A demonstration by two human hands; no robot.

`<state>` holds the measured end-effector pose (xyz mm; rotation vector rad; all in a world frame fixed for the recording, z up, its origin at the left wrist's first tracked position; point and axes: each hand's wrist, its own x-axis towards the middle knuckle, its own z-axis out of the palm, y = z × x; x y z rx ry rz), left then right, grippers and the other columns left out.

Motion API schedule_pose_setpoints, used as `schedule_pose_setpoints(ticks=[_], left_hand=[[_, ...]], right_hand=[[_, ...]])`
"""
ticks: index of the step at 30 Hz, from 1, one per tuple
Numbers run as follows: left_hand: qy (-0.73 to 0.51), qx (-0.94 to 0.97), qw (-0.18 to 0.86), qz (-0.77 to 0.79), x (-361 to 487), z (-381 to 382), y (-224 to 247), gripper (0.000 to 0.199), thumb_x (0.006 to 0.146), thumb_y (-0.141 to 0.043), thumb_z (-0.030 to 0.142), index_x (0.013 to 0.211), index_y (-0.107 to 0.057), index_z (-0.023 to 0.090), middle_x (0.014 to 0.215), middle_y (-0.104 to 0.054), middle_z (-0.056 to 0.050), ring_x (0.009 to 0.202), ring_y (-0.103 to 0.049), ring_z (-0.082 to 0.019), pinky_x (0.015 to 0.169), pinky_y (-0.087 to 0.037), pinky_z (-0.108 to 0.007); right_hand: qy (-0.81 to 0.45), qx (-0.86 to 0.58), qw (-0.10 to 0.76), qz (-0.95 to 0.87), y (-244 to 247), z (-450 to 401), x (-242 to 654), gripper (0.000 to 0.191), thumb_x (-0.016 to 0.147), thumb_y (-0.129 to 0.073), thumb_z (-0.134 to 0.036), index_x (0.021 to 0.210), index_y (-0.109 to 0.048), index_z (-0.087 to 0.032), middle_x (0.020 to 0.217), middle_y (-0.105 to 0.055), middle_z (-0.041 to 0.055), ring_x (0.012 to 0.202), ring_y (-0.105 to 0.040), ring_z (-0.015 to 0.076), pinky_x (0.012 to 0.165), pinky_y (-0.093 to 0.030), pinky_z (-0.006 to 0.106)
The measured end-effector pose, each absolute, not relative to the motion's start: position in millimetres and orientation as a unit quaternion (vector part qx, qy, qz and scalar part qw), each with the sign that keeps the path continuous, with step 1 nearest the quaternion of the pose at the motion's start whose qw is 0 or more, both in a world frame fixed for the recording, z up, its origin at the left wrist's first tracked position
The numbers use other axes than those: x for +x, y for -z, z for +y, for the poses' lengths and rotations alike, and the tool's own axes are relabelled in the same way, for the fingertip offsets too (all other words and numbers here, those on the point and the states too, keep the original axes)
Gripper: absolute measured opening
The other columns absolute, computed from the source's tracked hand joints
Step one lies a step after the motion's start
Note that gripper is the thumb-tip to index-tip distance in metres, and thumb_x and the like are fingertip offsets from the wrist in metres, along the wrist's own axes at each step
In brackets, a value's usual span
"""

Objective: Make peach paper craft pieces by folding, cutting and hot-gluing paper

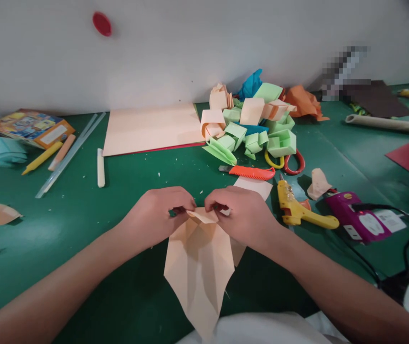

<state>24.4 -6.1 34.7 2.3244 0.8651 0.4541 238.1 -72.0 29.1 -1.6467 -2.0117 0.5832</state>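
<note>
A creased sheet of peach paper hangs between my hands over the green table's near side, its lower end coming to a point above my lap. Its top edge is folded over into a small flap. My left hand pinches the flap's left end between thumb and fingers. At the flap's right end, my right hand pinches the paper the same way. Another piece of peach paper lies partly hidden behind my right hand.
An orange cutter, scissors, a yellow glue gun and a purple power block lie to the right. Behind are folded green and peach papers and flat peach sheets. Glue sticks lie left.
</note>
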Motion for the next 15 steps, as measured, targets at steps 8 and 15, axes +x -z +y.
schedule_pose_setpoints(ticks=[8, 15], left_hand=[[-0.17, 0.932, 0.228, 0.226, 15, -4, -38, 0.037, 0.092, -0.046, 0.008, 0.091, -0.078, 0.027, 0.11, -0.078, 0.0, 0.092, -0.075, -0.013, 0.08, -0.056, -0.021], [-0.119, 0.911, 0.301, 0.255, 15, -4, -51, 0.03, 0.092, -0.051, 0.018, 0.099, -0.079, 0.027, 0.112, -0.078, 0.0, 0.096, -0.075, -0.015, 0.086, -0.057, -0.023]], right_hand=[[-0.105, -0.549, 0.224, -0.798, -23, -76, 239, 0.026, 0.082, -0.053, -0.007, 0.086, -0.072, -0.024, 0.084, -0.078, -0.0023, 0.074, -0.062, 0.0165, 0.058, -0.03, 0.028], [-0.068, -0.53, 0.226, -0.814, -20, -75, 238, 0.035, 0.081, -0.048, -0.003, 0.083, -0.075, -0.025, 0.087, -0.078, -0.0021, 0.074, -0.062, 0.016, 0.058, -0.031, 0.028]])
